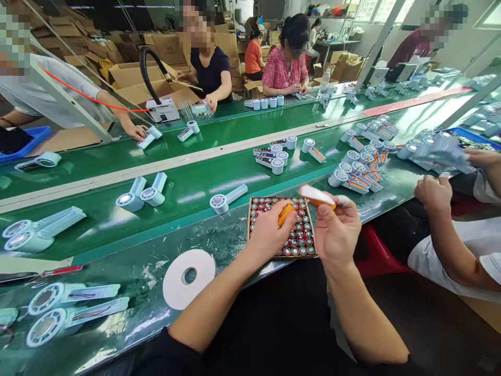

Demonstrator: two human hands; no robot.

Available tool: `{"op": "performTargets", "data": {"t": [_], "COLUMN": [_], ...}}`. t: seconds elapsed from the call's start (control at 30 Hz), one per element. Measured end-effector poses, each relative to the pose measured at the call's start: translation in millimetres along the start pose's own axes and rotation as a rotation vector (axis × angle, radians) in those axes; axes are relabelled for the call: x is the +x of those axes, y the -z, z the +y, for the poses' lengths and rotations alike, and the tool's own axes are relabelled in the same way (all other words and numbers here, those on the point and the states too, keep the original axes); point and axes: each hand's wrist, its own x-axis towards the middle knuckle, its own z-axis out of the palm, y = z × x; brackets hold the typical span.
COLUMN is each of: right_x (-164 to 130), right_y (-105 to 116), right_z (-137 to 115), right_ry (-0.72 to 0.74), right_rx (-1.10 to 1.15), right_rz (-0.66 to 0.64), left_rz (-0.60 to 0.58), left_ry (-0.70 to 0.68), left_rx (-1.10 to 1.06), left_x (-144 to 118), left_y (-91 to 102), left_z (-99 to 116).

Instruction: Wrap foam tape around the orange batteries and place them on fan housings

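My left hand [272,230] is closed around an orange battery [287,214], above a shallow cardboard box [249,222]. Upright battery cells with red and silver ends [303,235] fill that box in rows. To the right, my right hand [338,227] pinches an orange battery with a white strip [318,195] along its upper face, tilted and raised over the box's corner. Left of my forearm a roll of white tape [176,279] lies flat on the bench. Just beyond the box, a pale blue fan housing [219,203] rests with its handle pointing right.
A green conveyor belt [188,196] runs past the bench, carrying pale blue fan parts. Grouped fan units [358,172] with orange batteries stand at right, near a co-worker's hand [434,193]. Two open fan housings [47,326] and a red screwdriver [62,270] lie at left. Several people work opposite.
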Motion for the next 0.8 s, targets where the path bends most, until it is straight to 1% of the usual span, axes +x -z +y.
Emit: {"op": "performTargets", "data": {"t": [0.07, 0.1, 0.2, 0.23, 0.27, 0.3, 0.33, 0.4, 0.43, 0.47, 0.5, 0.53, 0.6, 0.63, 0.67, 0.73, 0.8], "right_x": [-14, -19, -25, -23, -21, -17, -13, -2, 3, 8, 13, 17, 22, 23, 25, 29, 35], "right_y": [1, 1, 4, 6, 8, 11, 14, 23, 28, 34, 40, 46, 58, 63, 67, 72, 73], "right_z": [6, 7, 4, 1, -3, -7, -12, -18, -20, -21, -21, -20, -18, -17, -17, -16, -16], "right_ry": [-0.03, -0.048, -0.122, -0.169, -0.223, -0.274, -0.31, -0.321, -0.31, -0.303, -0.301, -0.3, -0.295, -0.29, -0.288, -0.304, -0.343], "right_rx": [-0.023, 0.005, 0.146, 0.162, 0.154, 0.131, 0.101, 0.047, 0.024, 0.002, -0.016, -0.03, -0.046, -0.048, -0.047, -0.034, -0.011], "right_rz": [-0.019, -0.026, -0.063, -0.099, -0.143, -0.185, -0.211, -0.205, -0.184, -0.165, -0.15, -0.137, -0.109, -0.088, -0.063, -0.023, -0.009], "left_rz": [0.038, 0.044, 0.054, 0.067, 0.082, 0.089, 0.069, -0.066, -0.141, -0.189, -0.199, -0.172, -0.076, -0.049, -0.049, -0.099, -0.163], "left_ry": [0.019, 0.051, 0.221, 0.25, 0.246, 0.214, 0.159, 0.007, -0.07, -0.117, -0.123, -0.085, 0.075, 0.148, 0.194, 0.236, 0.219], "left_rx": [-0.097, -0.176, -0.436, -0.451, -0.387, -0.249, -0.066, 0.275, 0.384, 0.463, 0.531, 0.602, 0.744, 0.8, 0.837, 0.886, 0.93], "left_x": [2, 2, 4, 4, 3, 3, 3, 5, 8, 11, 16, 21, 31, 35, 39, 49, 64], "left_y": [-4.7, -6.6, -9.1, -8.9, -8.3, -7.4, -6.2, -1.6, 2.8, 9.6, 19.2, 31.6, 62.9, 79.7, 95.8, 121.4, 134.8], "left_z": [-5, -7, -11, -13, -15, -18, -22, -34, -42, -51, -61, -70, -87, -94, -102, -118, -136]}}
